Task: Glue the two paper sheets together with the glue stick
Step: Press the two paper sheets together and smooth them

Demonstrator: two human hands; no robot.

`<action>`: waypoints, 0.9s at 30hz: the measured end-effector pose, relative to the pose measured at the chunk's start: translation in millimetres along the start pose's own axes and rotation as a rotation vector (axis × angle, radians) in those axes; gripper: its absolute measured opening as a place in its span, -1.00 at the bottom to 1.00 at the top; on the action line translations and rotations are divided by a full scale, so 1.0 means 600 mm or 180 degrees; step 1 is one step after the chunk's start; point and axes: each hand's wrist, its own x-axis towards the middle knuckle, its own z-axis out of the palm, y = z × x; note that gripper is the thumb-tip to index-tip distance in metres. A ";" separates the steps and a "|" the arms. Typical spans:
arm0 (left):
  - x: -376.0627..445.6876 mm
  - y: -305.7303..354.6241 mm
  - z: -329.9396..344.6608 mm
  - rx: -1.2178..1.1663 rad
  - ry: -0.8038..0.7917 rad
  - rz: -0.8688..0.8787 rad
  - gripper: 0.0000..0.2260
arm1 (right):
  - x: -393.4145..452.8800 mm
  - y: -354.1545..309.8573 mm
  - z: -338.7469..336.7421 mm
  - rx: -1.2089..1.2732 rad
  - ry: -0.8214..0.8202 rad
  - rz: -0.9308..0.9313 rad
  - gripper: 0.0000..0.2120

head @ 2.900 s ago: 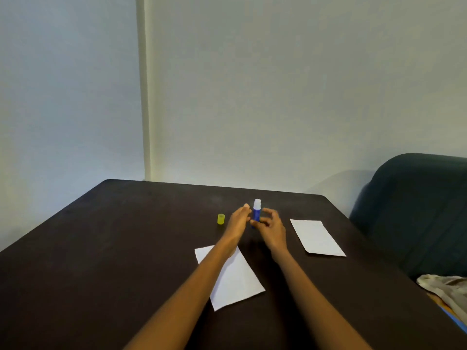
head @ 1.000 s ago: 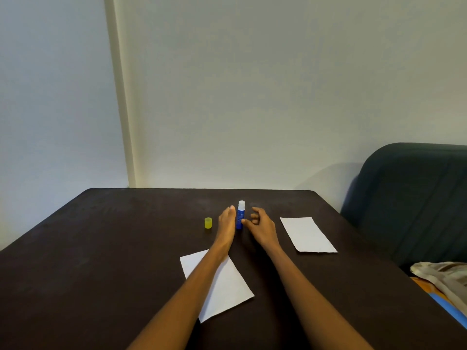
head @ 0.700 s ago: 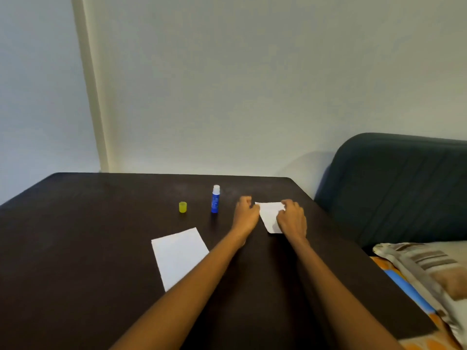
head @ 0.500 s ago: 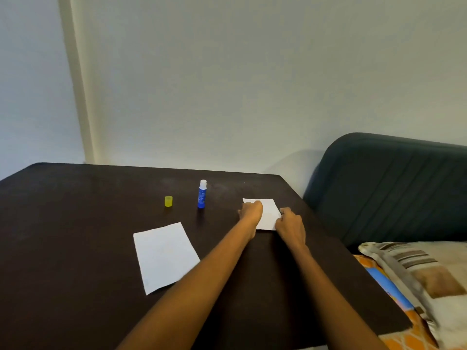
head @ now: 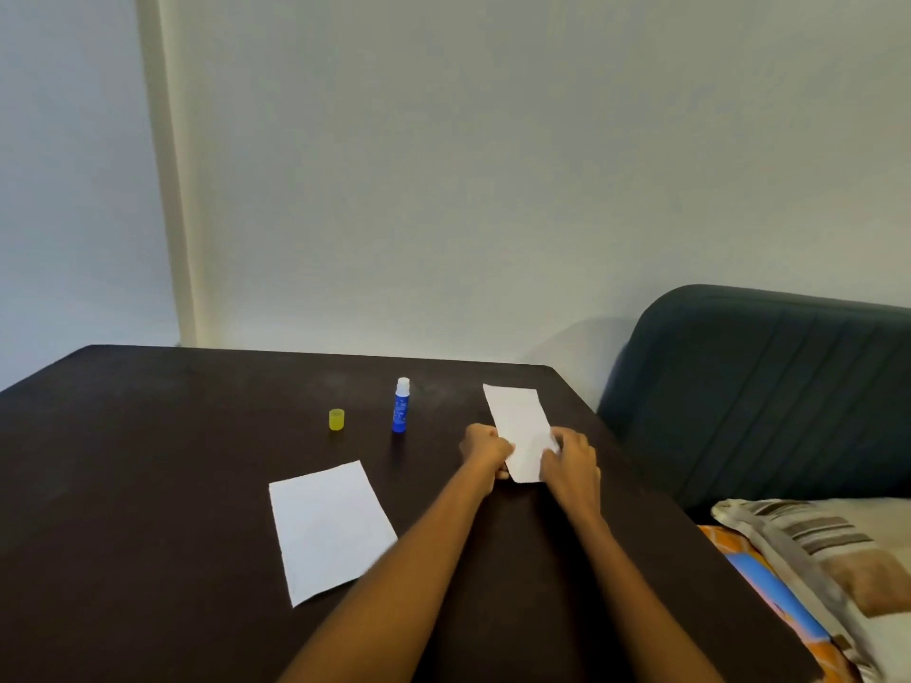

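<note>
The smaller paper sheet is gripped at its near end by the left hand and right hand, close together. The uncapped blue glue stick is stood upright on the dark table, between its yellow cap and that sheet; the larger sheet is laid flat nearer.

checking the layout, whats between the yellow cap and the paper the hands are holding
In the head view the uncapped blue glue stick stands upright between the yellow cap and the held paper sheet, apart from both on the dark table.
</note>
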 end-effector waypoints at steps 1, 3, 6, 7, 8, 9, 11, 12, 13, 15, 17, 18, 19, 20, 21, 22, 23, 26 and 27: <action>-0.007 -0.001 -0.010 -0.0145 -0.0062 0.0058 -0.91 | -0.001 -0.002 -0.006 0.0209 0.0003 0.0081 -0.62; -0.022 0.001 -0.039 -0.0377 -0.0270 0.0170 -0.84 | -0.002 -0.010 -0.015 0.0724 -0.0135 0.0286 -0.58; -0.053 0.004 -0.095 -0.0275 -0.0613 0.0256 -0.75 | -0.008 -0.036 -0.028 0.1539 -0.0422 0.0539 -0.61; -0.063 0.002 -0.114 -0.0180 -0.0680 0.0304 -0.77 | -0.011 -0.048 -0.032 0.1659 -0.0554 0.0527 -0.64; -0.075 -0.002 -0.133 -0.0120 -0.0701 0.0350 -0.79 | -0.018 -0.060 -0.035 0.1738 -0.0729 0.0467 -0.68; -0.088 -0.008 -0.152 -0.0096 -0.0691 0.0393 -0.80 | -0.027 -0.071 -0.036 0.1821 -0.0913 0.0394 -0.74; -0.110 -0.022 -0.187 -0.0107 -0.0664 0.0474 -0.81 | -0.047 -0.094 -0.036 0.1987 -0.1258 0.0286 -0.86; -0.120 -0.029 -0.205 -0.0090 -0.0647 0.0511 -0.81 | -0.058 -0.105 -0.035 0.2054 -0.1407 0.0266 -0.89; -0.129 -0.039 -0.225 -0.0038 -0.0584 0.0555 -0.80 | -0.069 -0.115 -0.030 0.2116 -0.1540 0.0263 -0.90; -0.135 -0.062 -0.266 0.0482 -0.0135 0.0751 -0.76 | -0.090 -0.129 -0.017 0.2295 -0.1715 0.0291 -0.89; -0.129 -0.092 -0.311 0.1863 0.0704 0.0955 -0.70 | -0.110 -0.143 0.002 0.2522 -0.1807 0.0389 -0.88; -0.126 -0.106 -0.332 0.2618 0.1103 0.0962 -0.66 | -0.119 -0.149 0.012 0.2634 -0.1834 0.0447 -0.87; -0.123 -0.120 -0.351 0.3134 0.1346 0.0866 -0.63 | -0.128 -0.156 0.022 0.2755 -0.1852 0.0516 -0.87; -0.121 -0.131 -0.366 0.3399 0.1414 0.0701 -0.61 | -0.137 -0.164 0.032 0.2869 -0.1854 0.0584 -0.86; -0.120 -0.139 -0.376 0.3500 0.1395 0.0558 -0.59 | -0.145 -0.172 0.040 0.2954 -0.1850 0.0634 -0.87; -0.118 -0.145 -0.382 0.3528 0.1384 0.0510 -0.58 | -0.151 -0.179 0.047 0.2997 -0.1842 0.0658 -0.88; -0.116 -0.148 -0.386 0.3536 0.1422 0.0564 -0.59 | -0.157 -0.187 0.053 0.3006 -0.1841 0.0663 -0.89; -0.115 -0.142 -0.389 0.3500 0.1531 0.0802 -0.67 | -0.166 -0.202 0.069 0.2963 -0.1856 0.0602 -0.91; -0.115 -0.136 -0.391 0.3416 0.1502 0.0786 -0.71 | -0.168 -0.203 0.073 0.2959 -0.1867 0.0577 -0.90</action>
